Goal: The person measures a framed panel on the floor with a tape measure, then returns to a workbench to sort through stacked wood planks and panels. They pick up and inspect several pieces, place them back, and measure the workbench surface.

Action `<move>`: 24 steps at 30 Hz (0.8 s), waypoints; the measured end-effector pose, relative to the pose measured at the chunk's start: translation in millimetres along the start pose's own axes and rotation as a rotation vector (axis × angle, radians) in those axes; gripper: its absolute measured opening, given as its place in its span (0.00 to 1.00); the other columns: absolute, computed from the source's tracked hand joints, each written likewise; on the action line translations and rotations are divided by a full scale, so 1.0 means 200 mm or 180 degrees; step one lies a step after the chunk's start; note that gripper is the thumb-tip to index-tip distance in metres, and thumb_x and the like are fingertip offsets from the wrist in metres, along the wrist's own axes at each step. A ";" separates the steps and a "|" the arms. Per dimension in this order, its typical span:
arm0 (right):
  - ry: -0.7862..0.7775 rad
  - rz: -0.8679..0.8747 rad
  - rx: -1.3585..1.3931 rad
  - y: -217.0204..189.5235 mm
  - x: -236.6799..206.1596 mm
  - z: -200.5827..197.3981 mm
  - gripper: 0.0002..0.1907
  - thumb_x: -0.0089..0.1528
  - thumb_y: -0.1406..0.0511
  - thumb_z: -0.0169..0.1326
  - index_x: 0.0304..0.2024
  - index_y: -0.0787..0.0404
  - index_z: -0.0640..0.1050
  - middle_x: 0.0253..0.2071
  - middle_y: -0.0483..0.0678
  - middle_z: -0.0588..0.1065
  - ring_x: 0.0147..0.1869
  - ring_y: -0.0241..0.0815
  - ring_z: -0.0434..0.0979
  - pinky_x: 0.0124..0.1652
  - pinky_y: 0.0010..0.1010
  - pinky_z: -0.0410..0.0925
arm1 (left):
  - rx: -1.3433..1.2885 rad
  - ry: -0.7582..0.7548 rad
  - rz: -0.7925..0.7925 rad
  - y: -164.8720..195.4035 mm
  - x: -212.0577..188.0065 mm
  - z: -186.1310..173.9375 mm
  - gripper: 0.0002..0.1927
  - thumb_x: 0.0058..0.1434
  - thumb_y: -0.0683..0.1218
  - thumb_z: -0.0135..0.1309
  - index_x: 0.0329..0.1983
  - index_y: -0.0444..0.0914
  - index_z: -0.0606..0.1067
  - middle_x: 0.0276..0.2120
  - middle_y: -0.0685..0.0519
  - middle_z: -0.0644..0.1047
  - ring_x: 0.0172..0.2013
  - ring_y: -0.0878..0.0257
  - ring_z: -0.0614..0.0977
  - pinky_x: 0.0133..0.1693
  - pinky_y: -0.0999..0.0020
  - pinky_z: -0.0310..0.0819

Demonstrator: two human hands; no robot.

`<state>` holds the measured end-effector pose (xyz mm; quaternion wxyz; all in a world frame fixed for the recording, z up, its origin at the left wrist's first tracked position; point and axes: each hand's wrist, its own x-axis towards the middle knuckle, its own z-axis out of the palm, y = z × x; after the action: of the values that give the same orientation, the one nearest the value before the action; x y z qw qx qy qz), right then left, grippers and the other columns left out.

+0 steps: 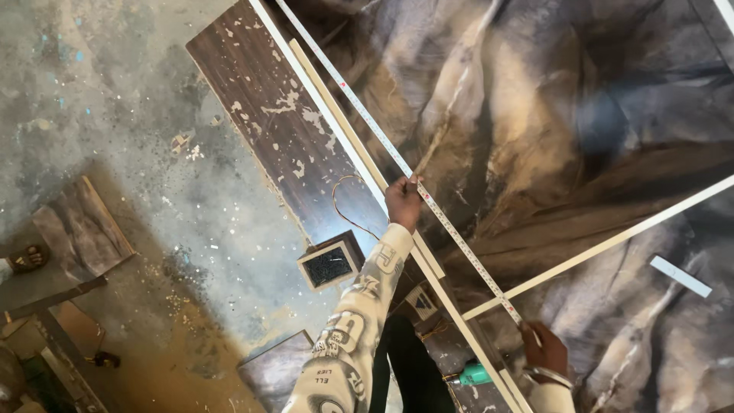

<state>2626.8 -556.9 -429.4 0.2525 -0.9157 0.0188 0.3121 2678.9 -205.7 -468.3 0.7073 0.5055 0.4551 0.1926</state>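
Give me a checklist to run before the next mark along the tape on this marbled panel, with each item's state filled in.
1. Tape measure lies straight along the panel: ok, it runs in one line between both hands.
2. Left hand pins the tape down: ok, fingers press on it near the white edge strip.
3. Right hand at the tape's near end: ok, it sits beside the white cross strip.
4. Marking tool in right hand: cannot tell.
5. Tape reading: cannot tell, blurred.
6. Green tool away from the tape: ok.
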 end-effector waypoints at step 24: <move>0.0416 -0.0139 -0.0318 0.23 -0.11 0.09 0.18 0.64 0.50 0.57 0.41 0.54 0.86 0.37 0.55 0.82 0.41 0.55 0.83 0.42 0.41 0.72 | 0.1062 0.0389 0.0044 -0.01 -0.08 0.00 0.13 0.72 0.44 0.44 0.42 0.34 0.79 0.24 0.48 0.77 0.24 0.61 0.79 0.30 0.65 0.72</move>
<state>2591.1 -590.9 -448.8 0.2114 -0.9458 -0.0004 0.2466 2670.9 -217.3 -462.5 0.5832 0.6063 0.5194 0.1496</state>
